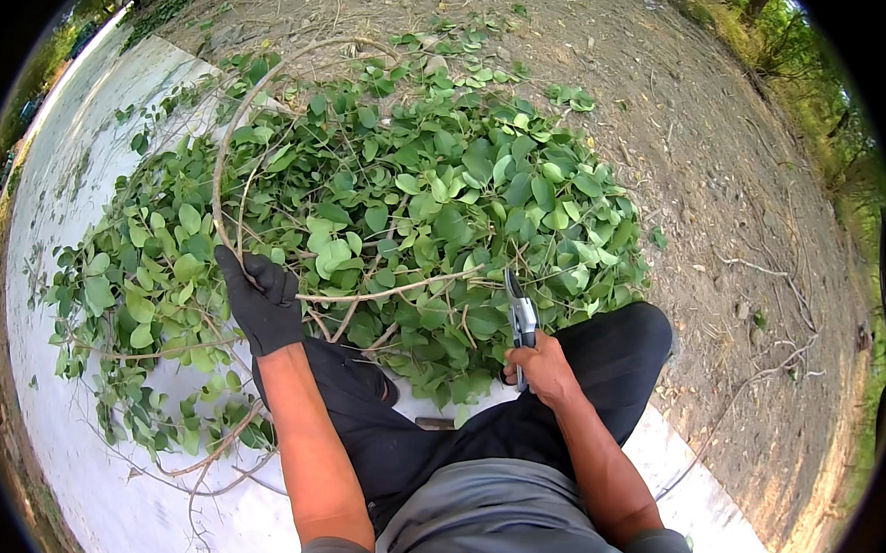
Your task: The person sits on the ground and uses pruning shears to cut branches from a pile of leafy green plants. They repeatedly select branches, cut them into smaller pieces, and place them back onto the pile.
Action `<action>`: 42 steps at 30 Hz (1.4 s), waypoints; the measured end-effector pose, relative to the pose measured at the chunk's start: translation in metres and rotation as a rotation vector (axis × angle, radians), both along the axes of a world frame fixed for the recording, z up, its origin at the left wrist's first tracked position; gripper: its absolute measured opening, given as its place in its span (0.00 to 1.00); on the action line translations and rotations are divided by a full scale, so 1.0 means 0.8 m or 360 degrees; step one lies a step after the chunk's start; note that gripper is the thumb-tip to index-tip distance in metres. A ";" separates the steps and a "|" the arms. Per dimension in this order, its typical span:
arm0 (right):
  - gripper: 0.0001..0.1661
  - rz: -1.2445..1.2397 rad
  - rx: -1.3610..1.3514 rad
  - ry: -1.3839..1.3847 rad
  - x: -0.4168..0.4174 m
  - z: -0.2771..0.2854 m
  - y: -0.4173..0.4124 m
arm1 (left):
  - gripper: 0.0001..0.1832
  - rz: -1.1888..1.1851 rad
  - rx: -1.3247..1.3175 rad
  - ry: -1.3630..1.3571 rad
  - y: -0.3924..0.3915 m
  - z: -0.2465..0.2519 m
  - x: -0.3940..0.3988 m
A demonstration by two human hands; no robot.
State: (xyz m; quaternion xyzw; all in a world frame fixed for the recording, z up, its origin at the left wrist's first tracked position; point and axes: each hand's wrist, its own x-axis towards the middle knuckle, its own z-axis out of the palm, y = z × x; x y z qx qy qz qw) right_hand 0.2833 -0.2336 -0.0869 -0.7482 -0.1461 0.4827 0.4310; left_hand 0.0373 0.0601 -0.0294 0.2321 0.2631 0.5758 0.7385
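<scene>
My left hand [260, 301], in a black glove, grips a long thin woody stem [219, 160] that curves up and over the leaves. From the same hand a straighter part of a stem [391, 293] runs right, its tip near the pruner blades. Bare, my right hand [541, 365] is closed around the handles of a pair of pruning shears [521, 314], whose blades point away from me. Whether the blades are parted is hard to tell. A broad heap of cut leafy branches [439, 201] lies before my knees, beneath both hands.
Pale pavement [85, 475] lies under the heap and to the left. Dry bare soil [709, 187] with twigs and a long thin branch [735, 396] spreads to the right. Bare twigs [212, 461] stick out beside my left forearm. Trees [792, 55] stand at the far right.
</scene>
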 end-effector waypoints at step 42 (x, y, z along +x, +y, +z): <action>0.29 0.0525 -0.0062 -0.0612 -0.035 0.057 0.033 | 0.48 -0.0556 0.0029 0.0160 -0.004 -0.011 0.018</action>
